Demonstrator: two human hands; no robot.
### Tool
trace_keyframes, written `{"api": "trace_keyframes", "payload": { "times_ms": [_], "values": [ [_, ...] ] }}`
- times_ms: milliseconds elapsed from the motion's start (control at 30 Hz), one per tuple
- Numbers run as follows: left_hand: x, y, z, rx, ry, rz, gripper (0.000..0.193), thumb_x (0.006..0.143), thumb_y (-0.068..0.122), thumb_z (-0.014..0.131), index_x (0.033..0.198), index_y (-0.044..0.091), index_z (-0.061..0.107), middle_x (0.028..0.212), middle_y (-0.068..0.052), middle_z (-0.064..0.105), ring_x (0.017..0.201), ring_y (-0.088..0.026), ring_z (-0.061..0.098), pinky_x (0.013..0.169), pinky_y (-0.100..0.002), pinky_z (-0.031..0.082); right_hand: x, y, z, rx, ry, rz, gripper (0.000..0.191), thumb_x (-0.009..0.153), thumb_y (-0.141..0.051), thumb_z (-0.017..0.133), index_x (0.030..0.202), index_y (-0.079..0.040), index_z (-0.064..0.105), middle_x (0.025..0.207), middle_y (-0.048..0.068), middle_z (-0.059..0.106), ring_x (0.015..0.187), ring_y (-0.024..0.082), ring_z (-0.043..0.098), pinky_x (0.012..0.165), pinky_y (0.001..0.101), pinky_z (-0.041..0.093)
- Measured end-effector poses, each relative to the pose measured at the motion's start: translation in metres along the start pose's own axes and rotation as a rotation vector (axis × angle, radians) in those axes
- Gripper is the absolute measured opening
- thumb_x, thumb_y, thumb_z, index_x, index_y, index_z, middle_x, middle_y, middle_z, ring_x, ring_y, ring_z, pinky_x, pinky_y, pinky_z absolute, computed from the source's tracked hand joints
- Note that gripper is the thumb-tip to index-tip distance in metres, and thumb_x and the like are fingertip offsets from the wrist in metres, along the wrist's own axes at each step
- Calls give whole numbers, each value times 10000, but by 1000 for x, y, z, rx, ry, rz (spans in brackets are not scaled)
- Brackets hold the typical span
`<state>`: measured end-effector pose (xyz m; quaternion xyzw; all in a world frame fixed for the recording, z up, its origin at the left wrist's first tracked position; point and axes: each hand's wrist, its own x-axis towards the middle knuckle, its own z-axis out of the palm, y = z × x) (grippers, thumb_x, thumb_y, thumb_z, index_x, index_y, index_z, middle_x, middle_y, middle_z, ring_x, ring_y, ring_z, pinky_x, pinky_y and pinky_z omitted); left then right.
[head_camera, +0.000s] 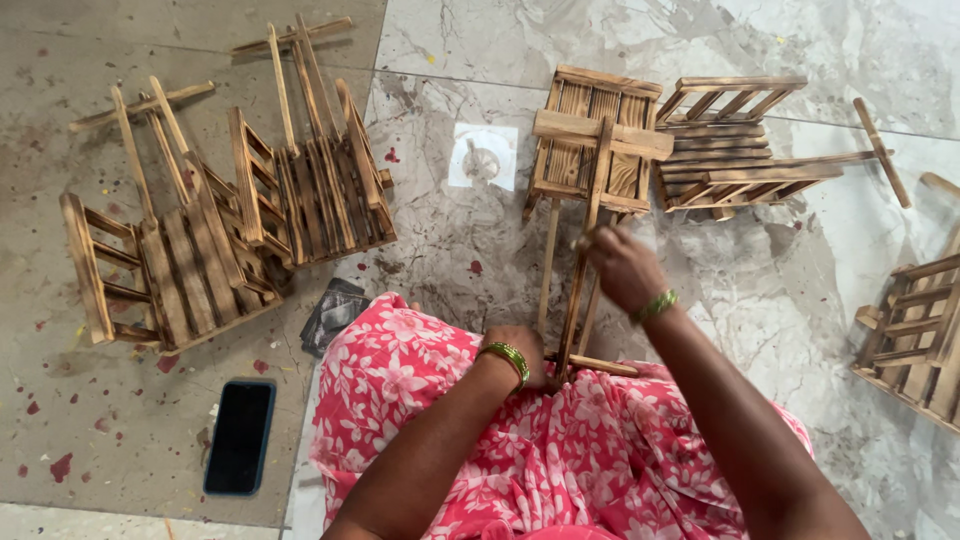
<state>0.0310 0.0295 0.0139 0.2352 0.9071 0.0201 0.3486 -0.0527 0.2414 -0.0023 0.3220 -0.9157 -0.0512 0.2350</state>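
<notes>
Fingers: left hand (522, 352) clenched on slat end | right hand (622, 268) pinching wooden cart's (597, 140) long scorched handle slat (577, 300)

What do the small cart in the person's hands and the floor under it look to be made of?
Cart: looks like light wood slats with dark scorched grain, unpainted and matte. Floor: seemingly polished grey-white veined stone or marble-look tile, with grout lines and red paint spots. Left hand and right hand grip its long wooden handles.

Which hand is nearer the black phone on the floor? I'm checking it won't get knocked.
Left. The left hand grips the wooden stick end at the lap, right of the phone. The right hand is farther, up on the slats.
</notes>
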Motion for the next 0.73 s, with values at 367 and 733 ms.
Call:
{"api": "trace_keyframes", "payload": {
  "times_ms": [367, 733],
  "values": [
    [4, 1, 0, -33, 16, 6, 681, 751, 689, 732, 1097, 104, 778, 1166, -120, 748, 1102, -257, 722, 926, -381, 589, -47, -68, -39, 485, -49, 57, 277, 976, 60, 549, 1076, -116, 737, 1064, 73, 689, 841, 155, 638, 638, 216, 589],
    [40, -13, 26, -37, 231, -14, 652, 759, 538, 775, 1258, 127, 694, 1150, -83, 761, 1090, -245, 724, 1047, -497, 488, -90, -75, -11, 440, -114, 99, 233, 879, -55, 638, 1042, -145, 777, 1003, 56, 707, 951, 175, 659, 833, 327, 606]
  ]
}}
